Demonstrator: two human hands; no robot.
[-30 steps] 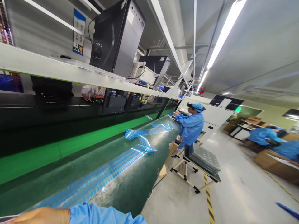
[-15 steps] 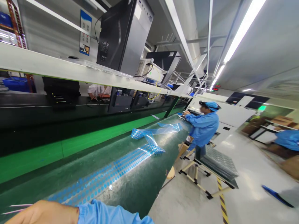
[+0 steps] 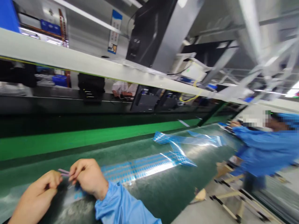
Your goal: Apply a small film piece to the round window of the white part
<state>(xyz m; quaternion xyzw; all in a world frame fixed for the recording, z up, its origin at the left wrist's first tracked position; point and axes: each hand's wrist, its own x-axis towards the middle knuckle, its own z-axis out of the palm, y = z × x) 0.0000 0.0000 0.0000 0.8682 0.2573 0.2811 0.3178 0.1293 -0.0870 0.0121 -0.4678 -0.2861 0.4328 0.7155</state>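
Tweezers [image 3: 63,172], is that what you've got there?

I think so, though the view is blurred and only a short, thin, pinkish length shows between my hands.

Which way does it point?

Its long axis lies almost level across my view, dipping slightly toward my right hand [image 3: 87,177]. The free end points left and a little up, just above the knuckles of my left hand [image 3: 35,196].

And your hands?

My right hand is narrow, its fingers pinched around the other end. My left hand is curled and close beside it, but I can't tell whether it's gripping anything.

Where's all this happening?

Right above the green mat [image 3: 163,199] of the bench, with my hands over a strip of blue-dotted film [image 3: 76,195]. My right sleeve [image 3: 114,203] is pale blue.

What else is nearby?

A longer run of blue-dotted film [image 3: 140,166] lies just past my right hand, leading to crumpled clear film [image 3: 179,143]. Farther along, a co-worker [image 3: 263,149] in a blue gown has a hand at the bench. A computer tower [image 3: 151,31] stands on the shelf [image 3: 70,63] across from me.
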